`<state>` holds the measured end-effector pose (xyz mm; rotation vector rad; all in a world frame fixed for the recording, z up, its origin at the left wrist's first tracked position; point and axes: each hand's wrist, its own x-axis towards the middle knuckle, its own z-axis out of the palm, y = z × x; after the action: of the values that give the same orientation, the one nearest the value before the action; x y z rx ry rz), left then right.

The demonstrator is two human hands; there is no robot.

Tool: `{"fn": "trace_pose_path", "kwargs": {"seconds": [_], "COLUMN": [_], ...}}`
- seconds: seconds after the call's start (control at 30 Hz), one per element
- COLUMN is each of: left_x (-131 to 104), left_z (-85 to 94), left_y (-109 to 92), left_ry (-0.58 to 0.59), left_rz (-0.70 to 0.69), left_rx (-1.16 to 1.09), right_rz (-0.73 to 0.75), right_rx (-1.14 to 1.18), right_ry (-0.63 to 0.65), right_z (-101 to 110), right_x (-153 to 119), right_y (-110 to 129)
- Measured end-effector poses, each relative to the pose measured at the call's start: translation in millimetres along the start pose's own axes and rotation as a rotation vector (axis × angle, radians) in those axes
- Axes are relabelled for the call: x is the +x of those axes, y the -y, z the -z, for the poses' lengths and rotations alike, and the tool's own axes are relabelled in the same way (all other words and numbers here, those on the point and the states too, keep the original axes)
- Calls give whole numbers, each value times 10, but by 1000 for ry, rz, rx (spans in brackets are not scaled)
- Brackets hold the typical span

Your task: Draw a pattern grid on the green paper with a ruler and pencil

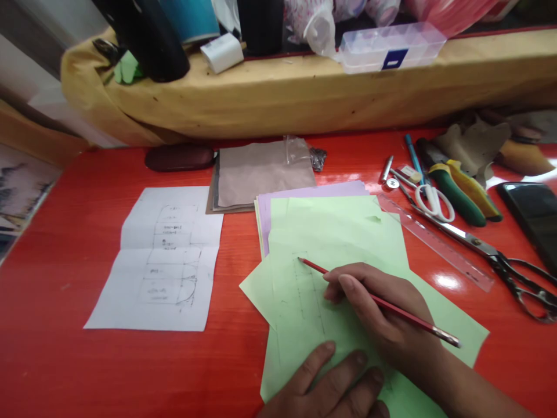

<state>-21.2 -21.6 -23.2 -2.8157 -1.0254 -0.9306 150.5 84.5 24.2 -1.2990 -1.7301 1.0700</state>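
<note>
Red pencil [394,309] in right hand [387,307], fingers closed round the shaft, tip on the green paper [335,232]. Long axis slants across the paper: tip points far-left, eraser end near-right. Left hand [328,386] lies flat on the paper, fingers slightly spread, gripping nothing. White sketch sheet [169,255] left, on red bench [47,284].

The paper stack [333,229] lies between the drawing sheet [163,261] on the left and the shears [484,246] on the right
</note>
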Motion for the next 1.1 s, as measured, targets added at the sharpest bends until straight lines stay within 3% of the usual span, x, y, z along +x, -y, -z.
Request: {"fn": "trace_pose_path", "kwargs": {"seconds": [0.37, 1.1], "left_x": [6, 88], "left_z": [-3, 35], "left_y": [13, 27], "left_ry": [8, -1], "left_rz": [-2, 15], "left_rx": [10, -5], "right_rz": [-36, -5], "right_rx": [71, 70], "right_ry": [-61, -44], "right_z": [3, 0], "right_x": [-25, -15], "right_y": [10, -14]}}
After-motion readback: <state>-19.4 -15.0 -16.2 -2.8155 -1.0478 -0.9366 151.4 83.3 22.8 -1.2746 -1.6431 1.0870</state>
